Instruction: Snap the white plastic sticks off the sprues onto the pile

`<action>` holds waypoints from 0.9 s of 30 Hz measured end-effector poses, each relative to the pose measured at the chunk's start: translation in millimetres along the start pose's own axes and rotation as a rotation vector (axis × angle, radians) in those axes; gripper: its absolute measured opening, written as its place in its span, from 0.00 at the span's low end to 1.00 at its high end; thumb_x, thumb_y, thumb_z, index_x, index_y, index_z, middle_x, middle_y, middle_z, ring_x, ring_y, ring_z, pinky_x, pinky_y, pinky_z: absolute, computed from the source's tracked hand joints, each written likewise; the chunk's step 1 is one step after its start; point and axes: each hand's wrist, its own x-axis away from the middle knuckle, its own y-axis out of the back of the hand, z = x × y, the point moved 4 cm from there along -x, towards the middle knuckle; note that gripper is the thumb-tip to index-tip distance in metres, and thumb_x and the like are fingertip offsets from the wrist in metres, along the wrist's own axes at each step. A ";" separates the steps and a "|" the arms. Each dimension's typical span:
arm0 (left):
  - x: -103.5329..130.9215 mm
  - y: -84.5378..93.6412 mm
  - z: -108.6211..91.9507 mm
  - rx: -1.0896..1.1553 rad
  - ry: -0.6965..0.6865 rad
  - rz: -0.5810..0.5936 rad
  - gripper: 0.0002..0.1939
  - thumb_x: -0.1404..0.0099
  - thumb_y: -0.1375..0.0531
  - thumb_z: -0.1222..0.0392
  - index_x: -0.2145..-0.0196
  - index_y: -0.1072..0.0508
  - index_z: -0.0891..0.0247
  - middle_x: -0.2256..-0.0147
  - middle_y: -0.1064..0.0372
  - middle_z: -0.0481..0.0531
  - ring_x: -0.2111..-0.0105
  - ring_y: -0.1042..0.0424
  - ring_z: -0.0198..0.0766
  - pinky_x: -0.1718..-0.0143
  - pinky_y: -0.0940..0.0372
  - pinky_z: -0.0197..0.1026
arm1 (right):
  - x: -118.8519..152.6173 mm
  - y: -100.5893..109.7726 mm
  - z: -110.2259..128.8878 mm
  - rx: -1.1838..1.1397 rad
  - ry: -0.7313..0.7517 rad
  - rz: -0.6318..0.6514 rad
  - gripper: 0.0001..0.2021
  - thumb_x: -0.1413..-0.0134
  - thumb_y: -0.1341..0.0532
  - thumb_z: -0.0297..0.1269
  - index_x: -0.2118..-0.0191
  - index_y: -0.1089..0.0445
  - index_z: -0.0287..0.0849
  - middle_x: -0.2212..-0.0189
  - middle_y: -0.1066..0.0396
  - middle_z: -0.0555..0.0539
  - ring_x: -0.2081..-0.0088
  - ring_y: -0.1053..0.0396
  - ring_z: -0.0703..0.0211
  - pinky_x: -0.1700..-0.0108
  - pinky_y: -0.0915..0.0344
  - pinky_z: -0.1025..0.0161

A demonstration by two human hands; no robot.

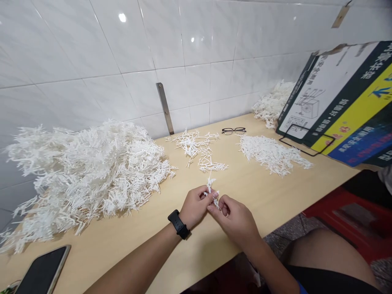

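Note:
My left hand (196, 204), with a black watch on its wrist, pinches a small white branched plastic piece (210, 185) between thumb and fingers. The fingers of my right hand (234, 216) are closed at the lower end of the same piece, close beside the left thumb. Just beyond the hands lie a few loose white branched pieces (211, 163) and a small tangle of them (192, 143). A large heap of white pieces (101, 171) covers the left side of the table. To the right is a flatter pile of white pieces (271, 153).
On the wooden table (147, 245) are black-framed glasses (233, 131) and, near the left front, a phone (44, 271). A printed carton (339, 102) leans at the right, with a black wire frame (306, 141) before it and another white pile (274, 102) behind. A red stool (355, 216) stands below.

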 end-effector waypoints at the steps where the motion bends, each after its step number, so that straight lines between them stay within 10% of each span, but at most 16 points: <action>1: -0.2 -0.2 0.4 0.012 -0.002 0.012 0.16 0.42 0.37 0.50 0.74 0.31 0.66 0.77 0.34 0.47 0.76 0.36 0.30 0.72 0.40 0.34 | -2.0 -0.7 -0.2 -0.005 0.014 0.001 0.20 0.43 0.43 0.54 0.76 0.42 0.43 0.81 0.40 0.54 0.78 0.41 0.64 0.75 0.49 0.68; 10: -1.5 -0.9 -0.8 0.105 0.108 0.144 0.19 0.46 0.35 0.46 0.75 0.32 0.66 0.81 0.38 0.46 0.80 0.39 0.30 0.74 0.41 0.35 | -3.2 -0.2 1.7 -0.117 0.114 0.052 0.15 0.38 0.47 0.41 0.75 0.36 0.41 0.79 0.36 0.52 0.76 0.41 0.65 0.72 0.48 0.67; 27: -10.5 14.2 -0.1 0.313 0.070 0.002 0.24 0.47 0.35 0.42 0.75 0.38 0.65 0.79 0.44 0.42 0.83 0.54 0.23 0.79 0.59 0.33 | 10.6 6.8 6.4 -0.147 0.277 -0.018 0.17 0.37 0.52 0.36 0.78 0.55 0.44 0.82 0.51 0.55 0.79 0.48 0.66 0.74 0.51 0.66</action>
